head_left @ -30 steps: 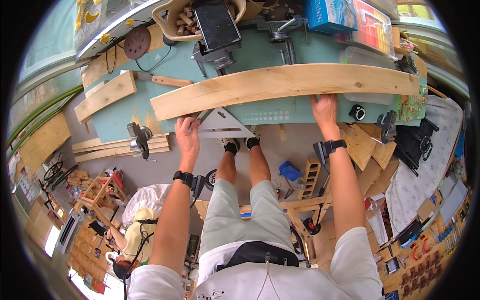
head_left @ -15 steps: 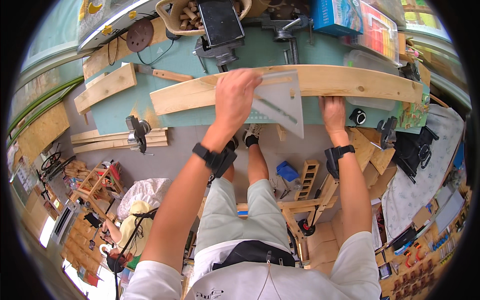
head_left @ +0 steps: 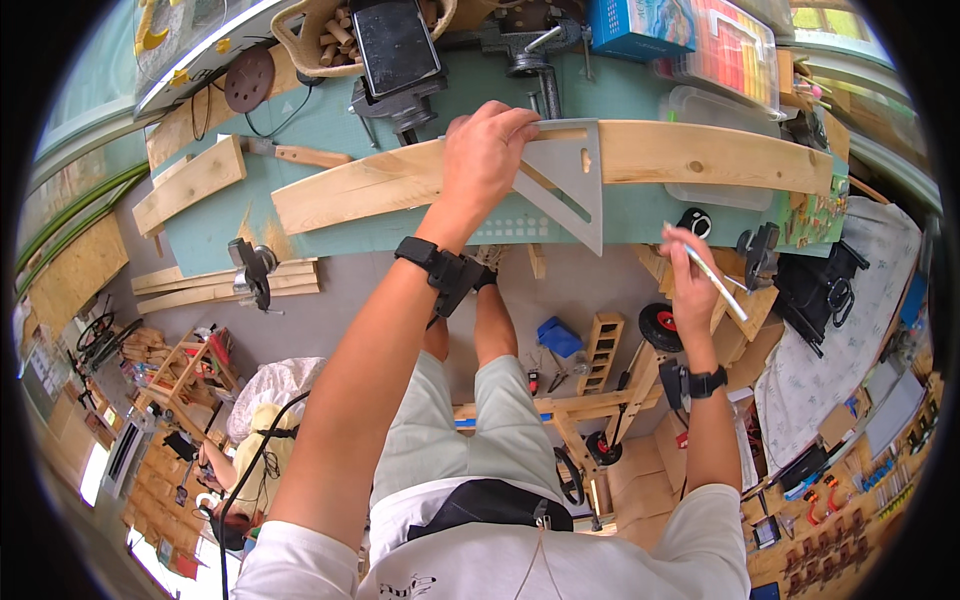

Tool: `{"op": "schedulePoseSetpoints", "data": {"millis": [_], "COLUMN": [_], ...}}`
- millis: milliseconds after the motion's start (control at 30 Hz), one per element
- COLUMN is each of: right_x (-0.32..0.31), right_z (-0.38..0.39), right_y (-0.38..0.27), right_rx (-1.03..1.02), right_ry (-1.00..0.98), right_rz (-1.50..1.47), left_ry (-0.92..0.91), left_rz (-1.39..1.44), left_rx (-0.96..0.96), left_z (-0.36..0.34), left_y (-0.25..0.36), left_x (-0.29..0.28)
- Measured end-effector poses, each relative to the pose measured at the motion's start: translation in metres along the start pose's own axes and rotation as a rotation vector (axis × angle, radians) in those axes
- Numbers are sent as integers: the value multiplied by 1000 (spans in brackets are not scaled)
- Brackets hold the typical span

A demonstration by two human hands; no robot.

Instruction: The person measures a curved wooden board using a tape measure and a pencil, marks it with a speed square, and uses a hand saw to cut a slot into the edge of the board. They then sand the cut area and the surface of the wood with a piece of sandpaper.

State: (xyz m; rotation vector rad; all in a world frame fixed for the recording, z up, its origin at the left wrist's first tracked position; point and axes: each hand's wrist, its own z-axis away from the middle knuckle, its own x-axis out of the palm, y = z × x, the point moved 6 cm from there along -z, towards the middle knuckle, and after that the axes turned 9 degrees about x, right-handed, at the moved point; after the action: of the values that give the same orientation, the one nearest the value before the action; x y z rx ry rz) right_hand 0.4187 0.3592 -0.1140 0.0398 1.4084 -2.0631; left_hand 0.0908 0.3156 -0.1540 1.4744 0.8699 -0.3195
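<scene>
Gripping the top edge of a grey triangle square [head_left: 588,205], my left hand [head_left: 485,160] rests over a long pale plank [head_left: 710,150] on the bench. The square lies across that board, and its lower tip hangs below it. My right hand [head_left: 682,270] is closed on a white pencil-like stick [head_left: 726,293], held just below the bench's front edge, near a small black-and-white round object [head_left: 694,223]. A wooden-handled saw [head_left: 310,155] lies left of the plank, partly behind a shorter board [head_left: 185,192].
Clamps [head_left: 255,260] grip the teal bench [head_left: 610,90]. A vise [head_left: 530,60], basket of dowels [head_left: 335,40], blue box [head_left: 640,20] and bin of coloured sticks [head_left: 735,70] line the back. Boards, wheels and a blue container [head_left: 560,335] are on the floor. Another person [head_left: 250,460] works at lower left.
My left hand has carried the square up and rightward onto the plank. My right hand has left the plank, moved down and right, and now holds the white stick.
</scene>
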Motion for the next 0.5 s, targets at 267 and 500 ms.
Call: {"op": "schedulePoseSetpoints", "data": {"millis": [267,500], "right_x": [58,63], "right_z": [-94,-92], "right_y": [-52,-39], "right_rx": [-102,-117], "right_ry": [-97,-124], "right_rz": [-101,-44], "left_ry": [-75,-130], "left_rz": [58,141], "left_rx": [-81,-136], "left_z": [-6,-10], "left_y": [3,0], "left_x": [11,12]}}
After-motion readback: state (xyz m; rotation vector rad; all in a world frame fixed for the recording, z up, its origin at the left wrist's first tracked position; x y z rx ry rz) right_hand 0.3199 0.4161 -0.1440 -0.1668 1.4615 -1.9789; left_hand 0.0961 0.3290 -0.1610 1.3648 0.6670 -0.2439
